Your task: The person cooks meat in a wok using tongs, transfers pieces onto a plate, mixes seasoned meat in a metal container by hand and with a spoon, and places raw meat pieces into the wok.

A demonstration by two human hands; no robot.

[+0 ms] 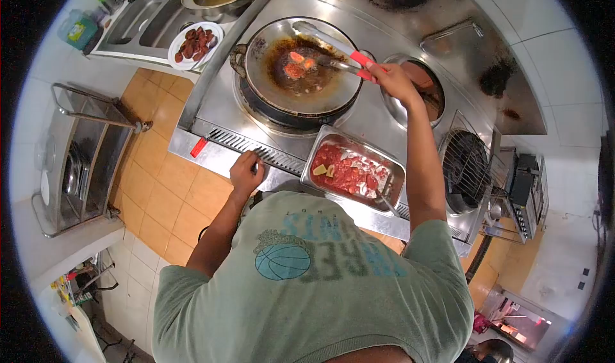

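Note:
My right hand (396, 81) is closed around the red grips of metal tongs (325, 41), whose arms reach over a large wok (264, 50). Dark oil pools in the wok, and a few orange-red pieces (295, 70) lie in it near one tong arm. At the stove's front edge, my left hand (246, 172) rests with curled fingers; a small dark spot shows beside them, too unclear to name. Between my arms stands a steel pan (309, 174) of red, chunky food mixture with a utensil handle sticking out.
A white plate (218, 31) of dark reddish pieces sits beside the sink (161, 33). Right of the wok is a round pot (392, 110); farther right, a wire rack (460, 146) covers a dark round pan. A red-handled object (199, 147) lies on the stove's front left edge.

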